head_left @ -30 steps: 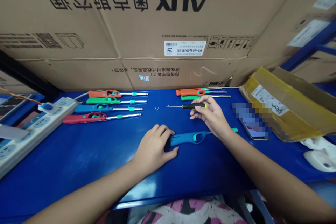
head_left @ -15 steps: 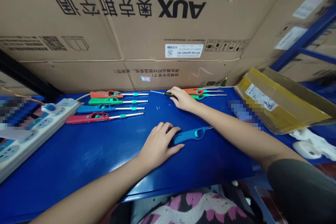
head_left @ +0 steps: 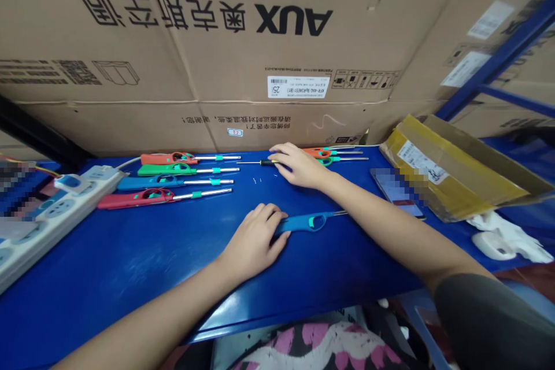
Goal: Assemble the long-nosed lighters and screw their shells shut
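My left hand [head_left: 254, 240] is closed on the handle end of a blue long-necked gas lighter [head_left: 303, 223], which lies flat on the blue tabletop, its metal tube running to the right under my right forearm. Farther back, my right hand [head_left: 299, 166] rests with its fingers apart over a screwdriver [head_left: 266, 163]. The screwdriver lies with its thin shaft pointing left; part of its black handle is hidden by the fingers. Behind this hand, an orange lighter [head_left: 315, 153] and a green lighter [head_left: 332, 160] are partly covered.
On the left lie an orange lighter [head_left: 169, 158], a green lighter [head_left: 167, 169], a blue lighter [head_left: 150, 182] and a red lighter [head_left: 134, 199], beside a white power strip [head_left: 65, 208]. A large carton [head_left: 208, 81] stands behind. Right are a phone [head_left: 392, 191] and a taped box [head_left: 451, 167].
The screwdriver has come down level onto the table, and the fingers of my right hand have spread from its handle. My left hand stays on the blue lighter. The whole view has shifted slightly.
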A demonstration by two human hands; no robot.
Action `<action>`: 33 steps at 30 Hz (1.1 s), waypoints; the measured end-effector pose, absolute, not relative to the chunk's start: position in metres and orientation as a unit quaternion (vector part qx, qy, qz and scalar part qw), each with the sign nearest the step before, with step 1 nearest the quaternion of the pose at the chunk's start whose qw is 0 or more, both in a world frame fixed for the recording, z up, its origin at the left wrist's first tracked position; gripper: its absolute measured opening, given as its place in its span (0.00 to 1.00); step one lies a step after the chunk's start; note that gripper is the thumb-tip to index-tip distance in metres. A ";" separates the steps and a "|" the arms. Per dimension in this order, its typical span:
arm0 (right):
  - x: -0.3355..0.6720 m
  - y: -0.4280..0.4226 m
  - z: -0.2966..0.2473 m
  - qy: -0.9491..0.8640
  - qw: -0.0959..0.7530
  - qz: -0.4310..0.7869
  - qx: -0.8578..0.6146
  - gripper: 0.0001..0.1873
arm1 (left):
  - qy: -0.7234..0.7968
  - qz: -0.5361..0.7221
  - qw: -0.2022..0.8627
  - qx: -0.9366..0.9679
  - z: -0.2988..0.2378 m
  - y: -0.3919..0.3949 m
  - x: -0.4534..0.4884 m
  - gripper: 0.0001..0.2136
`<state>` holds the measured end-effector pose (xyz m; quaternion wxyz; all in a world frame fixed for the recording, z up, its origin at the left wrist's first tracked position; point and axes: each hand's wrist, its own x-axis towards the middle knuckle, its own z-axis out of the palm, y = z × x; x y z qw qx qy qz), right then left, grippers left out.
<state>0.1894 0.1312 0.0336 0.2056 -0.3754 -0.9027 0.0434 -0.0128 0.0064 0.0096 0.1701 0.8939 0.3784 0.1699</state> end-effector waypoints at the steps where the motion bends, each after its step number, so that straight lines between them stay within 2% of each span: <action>1: 0.198 0.122 0.039 -0.908 0.197 0.051 -0.366 0.16 | 0.384 0.169 0.170 0.892 0.011 0.007 -0.014 0.10; 4: 0.232 0.096 0.050 -0.909 0.162 0.079 -0.376 0.11 | 0.401 0.162 0.162 0.887 0.013 0.009 -0.015 0.10; 6: 0.257 0.084 0.053 -0.900 0.148 0.102 -0.398 0.09 | 0.403 0.159 0.157 0.888 0.012 0.011 -0.013 0.15; 8: 0.281 0.076 0.054 -0.883 0.157 0.113 -0.427 0.10 | 0.395 0.155 0.150 0.893 0.008 0.012 -0.009 0.16; 13: 0.328 0.071 0.057 -0.837 0.204 0.128 -0.492 0.13 | 0.383 0.192 0.185 0.884 -0.001 0.018 -0.003 0.11; 19: 0.338 0.079 0.054 -0.646 0.445 0.281 -0.552 0.20 | 0.445 0.295 0.308 0.788 0.007 0.023 -0.014 0.15; 24: 0.311 0.083 0.046 -0.564 0.536 0.383 -0.498 0.29 | 0.456 0.351 0.459 0.677 0.011 0.017 -0.012 0.19; 28: 0.287 0.080 0.039 -0.502 0.579 0.454 -0.454 0.24 | 0.439 0.354 0.521 0.641 0.010 0.012 -0.008 0.20; 33: 0.280 0.078 0.037 -0.458 0.602 0.516 -0.401 0.19 | 0.447 0.356 0.530 0.627 0.005 0.013 -0.010 0.18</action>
